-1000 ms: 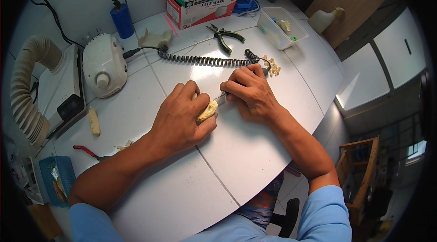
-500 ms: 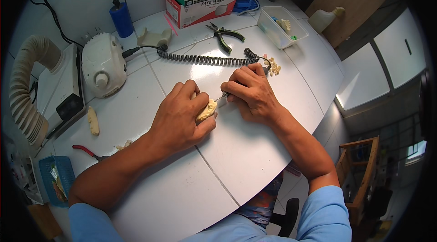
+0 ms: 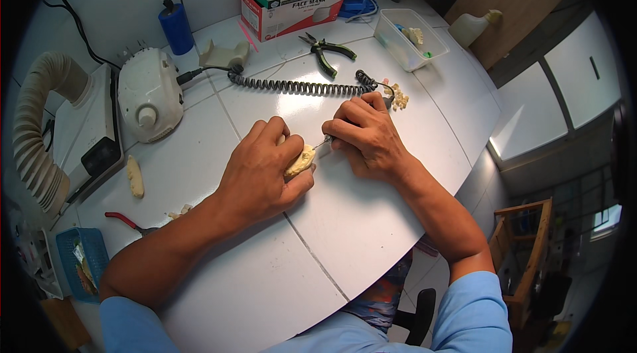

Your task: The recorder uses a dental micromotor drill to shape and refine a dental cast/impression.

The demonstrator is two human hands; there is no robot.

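My left hand (image 3: pixel 265 166) is closed around a pale yellow, knobbly piece (image 3: pixel 301 162) that looks like a plaster dental cast; part of it is hidden by the fingers. My right hand (image 3: pixel 367 135) grips a rotary handpiece (image 3: pixel 328 139) like a pen, most of its body covered by the fingers. The thin metal bit points left and meets or nearly meets the piece's upper right end; contact is too small to tell. From behind the right hand, a black coiled cord (image 3: pixel 298 87) runs left to the white control unit (image 3: pixel 151 97).
Black-green pliers (image 3: pixel 327 54), stacked boxes (image 3: pixel 292 14) and a clear tub (image 3: pixel 408 41) stand beyond my hands. Pale fragments (image 3: pixel 400 97) lie by the right hand. On the left are a hose (image 3: pixel 36 121), another pale piece (image 3: pixel 135 177), red-handled pliers (image 3: pixel 126 220) and a blue basket (image 3: pixel 83 237).
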